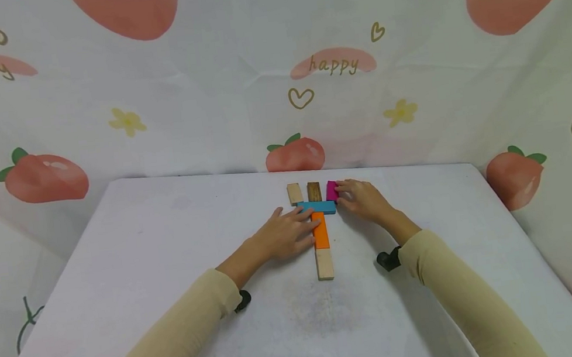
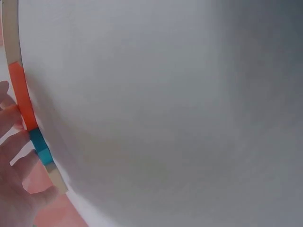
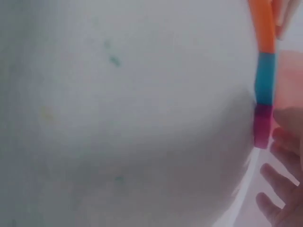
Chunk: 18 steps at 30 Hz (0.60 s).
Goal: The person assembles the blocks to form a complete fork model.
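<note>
Wooden blocks lie joined in a long figure on the table. My left hand rests beside it with fingers spread, fingertips on the blue block and the orange block. In the left wrist view its thumb is at a plain wood block. My right hand is at the magenta block, with thumb and fingertips against its right side. This block abuts the blue one in the right wrist view. A dark-grained block stands between the magenta and the plain one, beyond the blue bar.
Another plain wood block extends the orange one toward me. The white table backs onto a hanging cloth printed with fruit, hearts and flowers. Black wrist straps show at the sleeve cuffs.
</note>
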Each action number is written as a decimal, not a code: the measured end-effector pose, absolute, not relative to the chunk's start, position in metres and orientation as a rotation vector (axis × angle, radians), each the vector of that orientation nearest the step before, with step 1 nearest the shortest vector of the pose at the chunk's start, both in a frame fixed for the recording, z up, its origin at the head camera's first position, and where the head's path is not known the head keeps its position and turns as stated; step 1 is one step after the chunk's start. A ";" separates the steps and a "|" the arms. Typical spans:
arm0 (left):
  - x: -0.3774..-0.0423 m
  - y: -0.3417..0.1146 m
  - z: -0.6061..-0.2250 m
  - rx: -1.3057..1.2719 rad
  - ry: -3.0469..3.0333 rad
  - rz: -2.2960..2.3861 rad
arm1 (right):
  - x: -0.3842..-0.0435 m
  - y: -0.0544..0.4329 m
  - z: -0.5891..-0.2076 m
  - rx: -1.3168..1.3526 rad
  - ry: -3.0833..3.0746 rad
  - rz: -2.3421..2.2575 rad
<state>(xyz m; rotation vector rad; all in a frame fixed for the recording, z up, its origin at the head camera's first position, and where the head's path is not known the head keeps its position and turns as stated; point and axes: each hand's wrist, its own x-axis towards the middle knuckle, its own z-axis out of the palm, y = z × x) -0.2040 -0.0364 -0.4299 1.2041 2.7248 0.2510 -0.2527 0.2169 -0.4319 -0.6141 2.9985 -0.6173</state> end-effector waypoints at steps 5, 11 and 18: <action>-0.203 -0.039 -0.432 1.165 2.721 0.300 | -0.250 0.223 -0.423 -0.592 2.998 -0.697; -0.204 -0.039 -0.429 1.135 2.718 0.349 | -0.250 0.236 -0.410 -0.565 3.043 -0.539; -0.206 -0.038 -0.423 1.141 2.717 0.338 | -0.248 0.249 -0.407 -0.499 3.091 -0.360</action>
